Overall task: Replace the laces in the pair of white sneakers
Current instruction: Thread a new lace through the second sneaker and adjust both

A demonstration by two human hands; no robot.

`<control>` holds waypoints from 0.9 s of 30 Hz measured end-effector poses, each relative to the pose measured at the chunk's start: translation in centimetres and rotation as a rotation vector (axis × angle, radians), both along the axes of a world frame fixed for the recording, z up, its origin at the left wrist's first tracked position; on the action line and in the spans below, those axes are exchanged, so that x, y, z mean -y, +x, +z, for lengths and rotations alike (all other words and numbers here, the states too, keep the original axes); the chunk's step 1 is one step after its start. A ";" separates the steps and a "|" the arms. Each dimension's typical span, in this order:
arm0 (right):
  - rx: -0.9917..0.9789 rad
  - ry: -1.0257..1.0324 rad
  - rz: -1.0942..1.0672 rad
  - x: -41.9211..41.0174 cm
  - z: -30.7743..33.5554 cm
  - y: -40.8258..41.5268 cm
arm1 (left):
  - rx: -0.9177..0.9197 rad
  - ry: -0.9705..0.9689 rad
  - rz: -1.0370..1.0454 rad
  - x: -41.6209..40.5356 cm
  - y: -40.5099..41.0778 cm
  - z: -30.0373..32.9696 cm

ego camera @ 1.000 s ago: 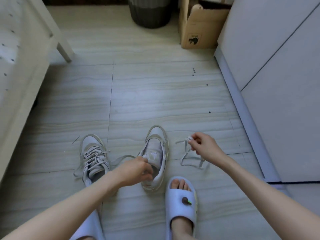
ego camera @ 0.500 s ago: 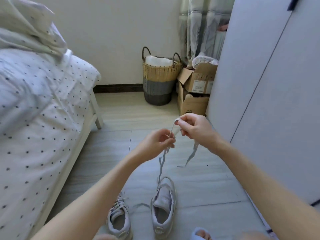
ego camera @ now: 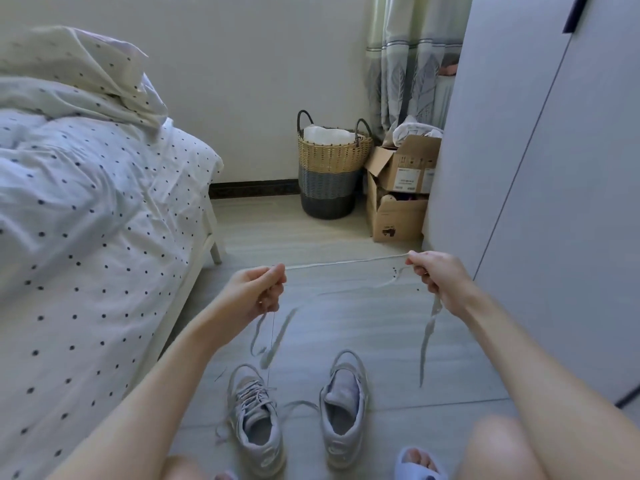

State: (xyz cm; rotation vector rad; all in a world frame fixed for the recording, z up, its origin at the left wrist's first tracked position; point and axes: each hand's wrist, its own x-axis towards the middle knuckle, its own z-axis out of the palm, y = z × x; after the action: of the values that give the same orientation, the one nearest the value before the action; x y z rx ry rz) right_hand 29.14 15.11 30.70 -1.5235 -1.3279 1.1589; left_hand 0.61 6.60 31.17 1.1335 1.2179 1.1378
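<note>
Left hand (ego camera: 258,289) and right hand (ego camera: 438,277) now spread wide apart, each pinching the lace (ego camera: 346,262), drawn taut between them above the floor (ego camera: 346,323); closer together half a second ago. Ends dangling. Laced sneaker (ego camera: 256,415) and unlaced sneaker (ego camera: 344,407) below.

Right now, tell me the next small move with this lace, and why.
Probably lower the lace toward the unlaced sneaker and find one tip. The left hand and right hand hold it stretched level above the floor; that shoe's eyelets look empty, while the other sneaker is laced.
</note>
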 end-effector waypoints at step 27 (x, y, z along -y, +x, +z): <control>0.042 -0.104 0.630 2.1 -1.2 -6.0 | -0.520 0.331 0.070 -0.1 4.5 2.7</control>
State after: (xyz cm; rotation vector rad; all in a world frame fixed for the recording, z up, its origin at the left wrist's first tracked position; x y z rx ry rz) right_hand 23.14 12.96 29.48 -1.2292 -1.8750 1.6014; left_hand 5.07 6.74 33.90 1.7247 1.5040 1.1626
